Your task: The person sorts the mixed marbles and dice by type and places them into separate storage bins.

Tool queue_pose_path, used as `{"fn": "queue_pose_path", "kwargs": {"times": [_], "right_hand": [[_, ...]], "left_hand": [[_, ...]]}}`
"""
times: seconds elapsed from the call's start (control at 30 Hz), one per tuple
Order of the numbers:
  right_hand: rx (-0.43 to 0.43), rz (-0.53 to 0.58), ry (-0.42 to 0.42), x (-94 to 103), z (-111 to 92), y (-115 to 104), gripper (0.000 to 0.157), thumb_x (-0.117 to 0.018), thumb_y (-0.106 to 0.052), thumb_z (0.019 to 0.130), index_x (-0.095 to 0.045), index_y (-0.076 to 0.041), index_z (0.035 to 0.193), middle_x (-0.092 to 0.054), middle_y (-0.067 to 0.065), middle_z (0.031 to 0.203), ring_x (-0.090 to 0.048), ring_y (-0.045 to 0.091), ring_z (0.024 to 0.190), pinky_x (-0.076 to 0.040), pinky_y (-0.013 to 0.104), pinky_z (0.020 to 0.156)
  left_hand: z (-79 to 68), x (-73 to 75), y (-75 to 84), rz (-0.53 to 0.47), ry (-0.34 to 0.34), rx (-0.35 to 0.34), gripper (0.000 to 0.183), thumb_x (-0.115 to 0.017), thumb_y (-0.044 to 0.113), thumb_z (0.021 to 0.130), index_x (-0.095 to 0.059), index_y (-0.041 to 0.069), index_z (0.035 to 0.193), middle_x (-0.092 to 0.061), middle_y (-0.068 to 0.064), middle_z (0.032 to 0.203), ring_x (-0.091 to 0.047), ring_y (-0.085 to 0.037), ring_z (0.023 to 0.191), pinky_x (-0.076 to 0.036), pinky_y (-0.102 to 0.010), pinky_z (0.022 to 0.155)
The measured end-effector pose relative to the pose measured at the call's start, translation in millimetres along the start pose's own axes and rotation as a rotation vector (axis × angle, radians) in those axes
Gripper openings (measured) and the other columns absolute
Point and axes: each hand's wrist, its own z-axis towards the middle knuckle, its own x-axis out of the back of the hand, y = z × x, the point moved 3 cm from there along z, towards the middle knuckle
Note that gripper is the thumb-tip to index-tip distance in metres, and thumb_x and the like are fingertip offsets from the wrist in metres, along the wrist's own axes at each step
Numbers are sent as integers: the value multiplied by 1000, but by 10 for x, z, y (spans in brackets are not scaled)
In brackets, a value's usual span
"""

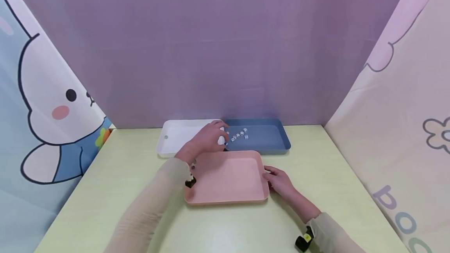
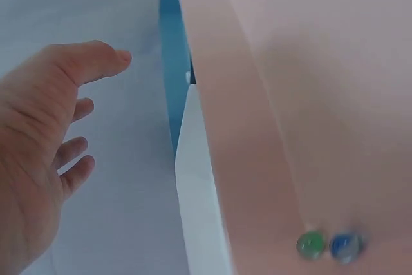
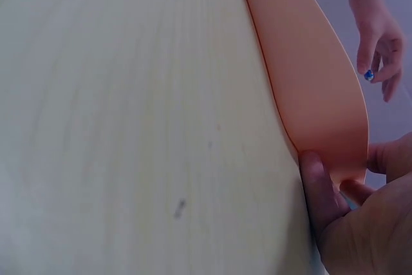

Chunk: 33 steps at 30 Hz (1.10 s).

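Observation:
My left hand (image 1: 209, 138) hangs over the line where the white tray (image 1: 183, 126) meets the blue tray (image 1: 270, 139). Between its thumb and fingers it pinches a small blue-and-white marble (image 3: 369, 75); the left wrist view hides this marble. My right hand (image 1: 279, 182) grips the right end of the pink tray (image 1: 232, 179), thumb on the outer wall and fingers around the rim. A green marble (image 2: 311, 245) and a blue marble (image 2: 346, 247) lie close together inside the pink tray, at its left end. Several small white pieces (image 1: 238, 135) with dark marks lie in the blue tray.
One greenish marble (image 1: 166, 137) is at the left in the white tray. All three trays stand on a pale wooden table (image 1: 133, 179). A purple cloth wall (image 1: 225, 50) rises behind them, with printed panels on both sides.

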Motion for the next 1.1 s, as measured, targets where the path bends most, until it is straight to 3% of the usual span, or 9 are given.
{"fn": "queue_pose_path", "kwargs": {"times": [0.2,0.4,0.6,0.83,1.1], "right_hand": [[2,-10,-1,12,8,-4,44,-58,-14,96,-52,-2,138,-66,12,102,-62,19,75,-51,32,60],[-3,-10,-1,20,1,-15,44,-58,-14,96,-52,-2,138,-66,12,108,-63,20,77,-52,32,61],[1,-22,5,7,-15,-16,44,-58,-14,95,-52,-1,137,-67,11,103,-62,19,75,-51,32,60],[-5,-12,10,4,-14,-6,43,-58,-14,95,-54,-2,136,-68,10,100,-61,18,74,-50,31,59],[-6,-7,11,5,-17,-6,44,-59,-14,95,-54,-1,136,-68,11,100,-61,18,72,-49,31,58]], "left_hand": [[19,-68,-116,-187,55,136,14,-75,30,83,-77,22,94,-51,-4,136,-35,-25,133,-31,-40,110],[-25,-186,-247,-426,175,265,11,-76,26,83,-76,18,91,-51,-5,137,-37,-24,132,-31,-44,110],[-31,-384,-377,-611,307,287,8,-78,20,82,-74,16,89,-55,-9,132,-46,-26,126,-36,-49,106],[-7,-634,-460,-721,358,337,12,-79,21,81,-75,13,88,-57,-14,129,-48,-29,123,-36,-48,106],[-11,-717,-484,-806,401,362,13,-80,17,81,-76,9,90,-58,-17,126,-50,-28,120,-37,-47,105]]}}
